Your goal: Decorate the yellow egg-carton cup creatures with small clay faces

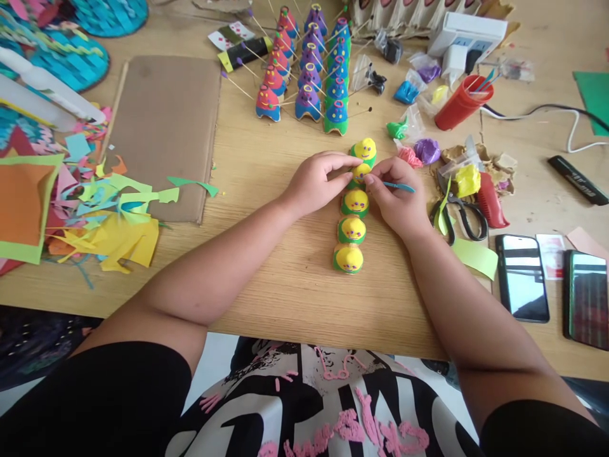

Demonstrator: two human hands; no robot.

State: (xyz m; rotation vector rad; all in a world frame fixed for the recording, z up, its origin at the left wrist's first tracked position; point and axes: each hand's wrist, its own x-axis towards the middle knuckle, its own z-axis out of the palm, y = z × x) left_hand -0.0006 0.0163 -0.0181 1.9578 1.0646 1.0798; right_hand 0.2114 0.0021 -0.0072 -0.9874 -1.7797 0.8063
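A column of several small clay figures [355, 202], yellow on top and green below, with little faces, stands on the wooden table in front of me. My left hand [311, 183] reaches in from the left, its thumb and forefinger closed against the second yellow-and-green figure [360, 172] from the far end. On the opposite side, my right hand [400, 200] pinches a thin blue modelling tool [402, 187]; its fingertips are at that same figure. The tool's working tip is hidden by the fingers. The farthest yellow figure [365, 149] stands just beyond both hands.
Farther back are rows of red, purple and blue-green figures [309, 79] with thin sticks. Cardboard [164, 127] and paper scraps [114, 222] lie left. On the right are a red cup [459, 108], clay packets [428, 151], scissors [461, 212] and two phones [523, 276].
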